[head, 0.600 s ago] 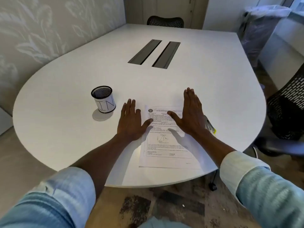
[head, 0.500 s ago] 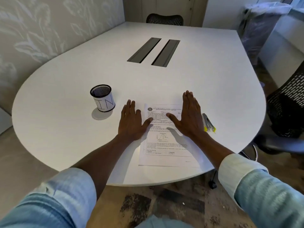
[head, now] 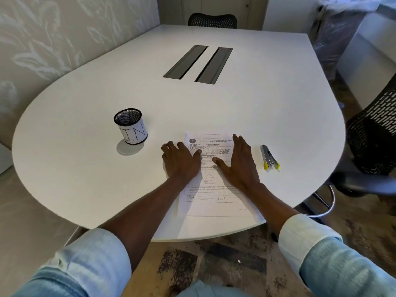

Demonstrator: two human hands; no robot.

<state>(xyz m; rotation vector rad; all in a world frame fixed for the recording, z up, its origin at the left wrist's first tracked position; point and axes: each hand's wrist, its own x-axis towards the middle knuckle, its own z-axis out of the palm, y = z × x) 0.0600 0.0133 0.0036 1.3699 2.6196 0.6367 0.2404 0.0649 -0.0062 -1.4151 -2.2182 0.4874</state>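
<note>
Near the 6 o'clock edge of the table lies a printed sheet, flat. Left hand rests flat across its 9 o'clock edge, fingers straight, thumb spread onto the print. Right hand lies flat on the 3 o'clock half, fingers straight, thumb spread inward. Neither pinches the sheet. Stapler at 3 o'clock, near the right hand, not touching. Mesh cup marked "IN" at 10 o'clock, well apart.

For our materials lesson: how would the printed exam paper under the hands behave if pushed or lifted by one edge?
The exam paper is thin and lies flat, so it would probably droop when lifted. On the smooth table it likely slides easily; the right hand and part of the left hand lie flat on it.
</note>
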